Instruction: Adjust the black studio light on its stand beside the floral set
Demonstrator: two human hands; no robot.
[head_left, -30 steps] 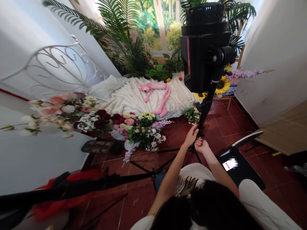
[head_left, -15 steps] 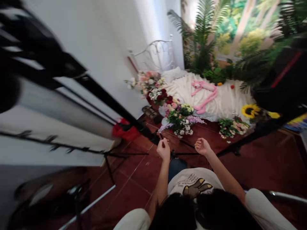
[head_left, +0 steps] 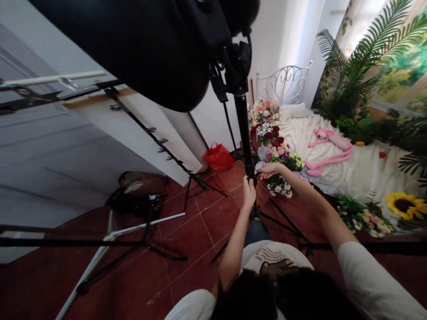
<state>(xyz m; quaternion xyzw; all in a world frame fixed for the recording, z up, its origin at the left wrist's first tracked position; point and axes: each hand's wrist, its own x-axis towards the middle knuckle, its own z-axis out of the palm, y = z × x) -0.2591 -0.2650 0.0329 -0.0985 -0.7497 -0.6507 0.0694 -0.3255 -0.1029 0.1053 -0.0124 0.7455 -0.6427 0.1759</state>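
A black light stand (head_left: pixel 245 133) rises in front of me, with a large black lamp head (head_left: pixel 160 49) on top. My left hand (head_left: pixel 248 194) is closed around the pole just below its thick collar. My right hand (head_left: pixel 270 170) is beside the collar on the right, its fingers pinched at what looks like a locking knob, mostly hidden by the fingers. Below my hands the stand's legs (head_left: pixel 280 226) spread over the floor.
A white-covered bed (head_left: pixel 296 133) holds a pink plush toy (head_left: pixel 333 142), with flowers (head_left: pixel 280 149) along its edge. Left are a red bag (head_left: pixel 218 158), a black stand with clips (head_left: pixel 160 140) and white tubing (head_left: pixel 150 223) on the tiled floor. Palm leaves (head_left: pixel 360 66) stand behind the bed.
My view has swung left. My right hand has come across to the stand's collar, and my left hand has closed on the pole; before, both hands were apart.
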